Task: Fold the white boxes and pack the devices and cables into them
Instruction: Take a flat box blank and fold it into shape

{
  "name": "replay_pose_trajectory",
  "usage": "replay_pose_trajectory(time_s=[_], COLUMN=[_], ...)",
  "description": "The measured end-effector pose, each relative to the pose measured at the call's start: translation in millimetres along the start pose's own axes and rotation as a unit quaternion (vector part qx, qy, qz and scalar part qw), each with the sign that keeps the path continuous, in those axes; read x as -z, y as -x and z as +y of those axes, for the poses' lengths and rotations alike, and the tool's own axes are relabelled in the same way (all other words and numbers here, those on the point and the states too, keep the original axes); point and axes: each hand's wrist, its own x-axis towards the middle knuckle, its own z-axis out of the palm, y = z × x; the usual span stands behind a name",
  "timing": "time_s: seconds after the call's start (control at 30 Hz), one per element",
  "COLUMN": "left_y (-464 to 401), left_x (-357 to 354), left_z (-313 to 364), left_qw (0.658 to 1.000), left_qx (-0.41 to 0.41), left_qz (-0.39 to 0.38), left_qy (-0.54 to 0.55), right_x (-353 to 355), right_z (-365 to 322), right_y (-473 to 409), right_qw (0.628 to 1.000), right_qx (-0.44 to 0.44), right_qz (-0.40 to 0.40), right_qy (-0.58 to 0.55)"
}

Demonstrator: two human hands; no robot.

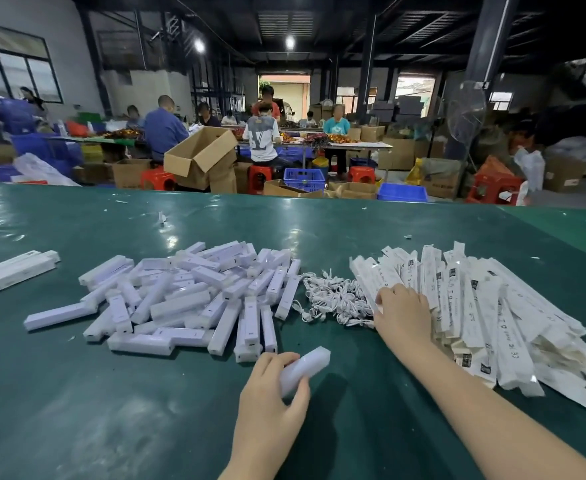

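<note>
Left fingers [290, 362] are curled round one device [304, 374] at 6 o'clock; right fingers [393, 295] are laid on the flat boxes [485, 317] at 3 o'clock. Several boxes could be dragged out together, being overlapped; cables [333, 299] could be snagged.

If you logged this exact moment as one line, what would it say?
left hand: grips white bar-shaped device | right hand: on pile of flat white boxes | white cables: untouched
</note>
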Motion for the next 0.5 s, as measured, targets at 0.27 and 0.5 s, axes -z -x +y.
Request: replay_pose_trajectory(time_s=[0.27,0.5], left_y=[0.3,-3.1], left_x=[3.8,8.2], left_z=[-2.4,24.1], left_qw=[0.994,0.944], left_qx=[0.027,0.159], left_qz=[-0.011,-0.052], left_qy=[-0.101,0.284], right_x=[48.1,60.5], right_z=[9.3,-1.1], right_y=[54.7,120.5], right_qw=[0.871,0.706], right_qx=[-0.125,-0.102], right_qz=[0.077,-0.076], right_qy=[-0.469,-0.697])
